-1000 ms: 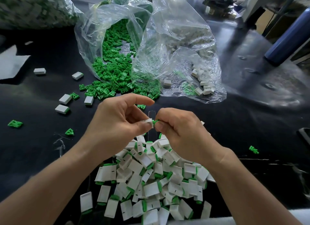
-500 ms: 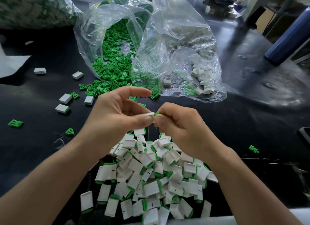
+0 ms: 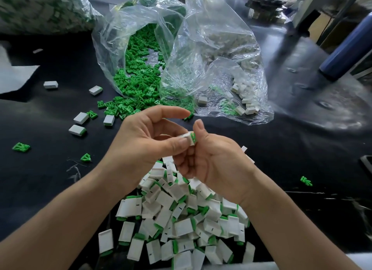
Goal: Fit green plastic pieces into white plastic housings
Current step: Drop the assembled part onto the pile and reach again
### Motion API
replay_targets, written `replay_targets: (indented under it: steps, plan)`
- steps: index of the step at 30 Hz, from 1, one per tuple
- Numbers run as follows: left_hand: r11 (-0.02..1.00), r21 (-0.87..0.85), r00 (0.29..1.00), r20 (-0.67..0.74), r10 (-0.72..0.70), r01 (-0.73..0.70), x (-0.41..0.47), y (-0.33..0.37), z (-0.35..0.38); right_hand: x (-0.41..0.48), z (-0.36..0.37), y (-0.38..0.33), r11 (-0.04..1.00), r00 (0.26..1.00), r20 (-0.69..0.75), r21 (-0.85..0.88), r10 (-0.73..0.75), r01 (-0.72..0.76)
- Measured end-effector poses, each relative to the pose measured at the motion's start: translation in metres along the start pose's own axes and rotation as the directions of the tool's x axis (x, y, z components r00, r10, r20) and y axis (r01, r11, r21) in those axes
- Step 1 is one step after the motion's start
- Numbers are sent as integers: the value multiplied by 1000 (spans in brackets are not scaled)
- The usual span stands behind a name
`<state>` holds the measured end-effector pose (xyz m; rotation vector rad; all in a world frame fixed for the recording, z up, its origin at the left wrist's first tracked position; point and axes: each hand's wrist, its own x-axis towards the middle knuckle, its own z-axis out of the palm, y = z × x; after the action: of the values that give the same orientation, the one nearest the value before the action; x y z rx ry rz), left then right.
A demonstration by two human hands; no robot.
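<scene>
My left hand (image 3: pixel 145 141) pinches a small white housing (image 3: pixel 188 138) between thumb and fingers, with a green piece (image 3: pixel 193 138) showing at its right end. My right hand (image 3: pixel 213 159) has turned palm-up beside it, fingers loosely curled, its thumb tip just above the green end. Below both hands lies a heap of assembled white housings with green ends (image 3: pixel 181 219). Loose green pieces spill from a clear bag (image 3: pixel 138 84) farther back. A second clear bag (image 3: pixel 231 68) holds white housings.
Stray white housings (image 3: pixel 80 117) and single green pieces (image 3: pixel 21 147) lie scattered on the black table at left; one green piece (image 3: pixel 306 181) lies at right. A blue cylinder (image 3: pixel 346 48) stands at the back right. White paper (image 3: pixel 14 76) lies at the left edge.
My right hand has let go of the green end and rolled palm-up, fingers loosening. The housing stays in my left hand, raised slightly with the green end now visible.
</scene>
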<state>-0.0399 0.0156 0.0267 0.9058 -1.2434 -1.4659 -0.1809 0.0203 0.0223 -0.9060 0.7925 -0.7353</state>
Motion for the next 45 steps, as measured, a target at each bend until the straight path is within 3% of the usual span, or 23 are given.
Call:
replay_targets:
  steps: [9, 16, 29, 38, 45]
  plan:
    - [1000, 18, 999, 28, -24, 24, -1, 3, 1, -1, -3, 2, 962, 993, -76, -264, -95, 72]
    - [994, -97, 999, 26, -47, 50, -1, 2, 2, 0, -3, 2, 953, 983, -103, -280, -152, 118]
    - [1000, 1, 1000, 0, 18, -18, -2, -3, 5, -2, -4, 4, 912, 987, -88, -402, -131, 85]
    - [998, -56, 1000, -17, 11, -12, -2, -7, 7, 4, -1, 12, 796, 956, -164, -597, -245, 102]
    - [998, -67, 999, -32, 8, -10, -3, -7, 7, 4, 2, 14, 764, 945, -185, -639, -271, 94]
